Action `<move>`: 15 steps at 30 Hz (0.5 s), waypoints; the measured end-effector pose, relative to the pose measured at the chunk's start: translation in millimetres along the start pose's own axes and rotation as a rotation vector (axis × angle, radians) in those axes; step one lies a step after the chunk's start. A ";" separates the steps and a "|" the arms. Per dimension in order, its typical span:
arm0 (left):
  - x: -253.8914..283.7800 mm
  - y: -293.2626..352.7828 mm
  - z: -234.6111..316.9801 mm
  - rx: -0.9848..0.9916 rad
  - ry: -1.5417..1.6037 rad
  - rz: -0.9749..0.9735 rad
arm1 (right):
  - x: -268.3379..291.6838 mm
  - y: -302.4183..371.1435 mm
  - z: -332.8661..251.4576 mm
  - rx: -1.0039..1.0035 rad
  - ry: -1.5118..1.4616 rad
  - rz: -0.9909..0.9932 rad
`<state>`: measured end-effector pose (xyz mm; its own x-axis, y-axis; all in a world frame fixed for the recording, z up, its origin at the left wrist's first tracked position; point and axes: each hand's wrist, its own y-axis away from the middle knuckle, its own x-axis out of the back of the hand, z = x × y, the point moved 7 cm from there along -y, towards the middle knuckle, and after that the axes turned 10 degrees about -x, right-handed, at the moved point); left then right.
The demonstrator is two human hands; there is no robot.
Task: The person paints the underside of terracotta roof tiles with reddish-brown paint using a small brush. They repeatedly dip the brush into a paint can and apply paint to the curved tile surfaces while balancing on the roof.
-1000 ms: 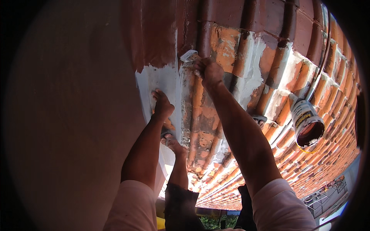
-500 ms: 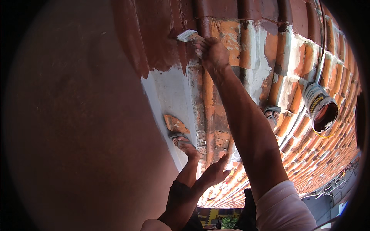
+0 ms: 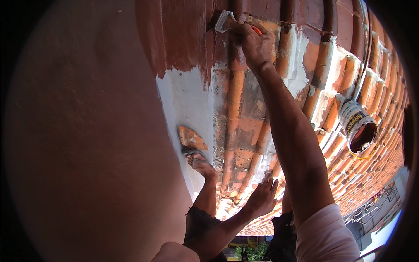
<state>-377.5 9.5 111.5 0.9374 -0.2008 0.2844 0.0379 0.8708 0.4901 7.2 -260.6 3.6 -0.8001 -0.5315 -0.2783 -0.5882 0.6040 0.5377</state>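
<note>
My right hand is closed around the handle of a flat paintbrush, which has an orange patch near its end. The bristles press on the roof at the edge of the dark red-brown paint, where the coat meets bare orange tiles. Lower down, my left hand is open and empty, fingers stretched out above the tiles. Below the painted area runs a pale grey-white strip along the wall. A round-edged piece of orange tile lies on that strip, just beyond my sandalled foot.
A tall brown wall borders the roof on the left. To the right, a paint bucket with a yellow handle lies tilted on the sloping tiles, dark paint inside. A cable or pipe runs down near it. Green leaves show far below.
My right hand and the brush have moved up and to the right, from the painted strip toward the tiles. My left hand has shifted right. My right arm now hides my other foot.
</note>
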 end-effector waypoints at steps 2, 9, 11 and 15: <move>1.8 -0.2 -5.0 0.053 -0.030 -0.043 | -2.0 11.9 -11.6 0.210 0.327 0.063; 10.8 -2.9 6.6 0.010 -0.098 -0.051 | -6.9 50.4 6.5 0.344 1.108 -0.010; 9.4 -3.5 8.1 0.031 -0.087 -0.073 | 3.2 35.2 9.2 0.073 0.792 -0.020; 17.3 -6.5 11.3 -0.004 -0.092 0.035 | -0.4 33.5 23.8 -0.080 0.847 -0.035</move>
<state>-365.4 -4.8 122.6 0.9024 -0.2102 0.3762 0.0068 0.8798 0.4753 -15.0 -226.0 2.7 -0.4046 -0.8333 0.3767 -0.5751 0.5521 0.6037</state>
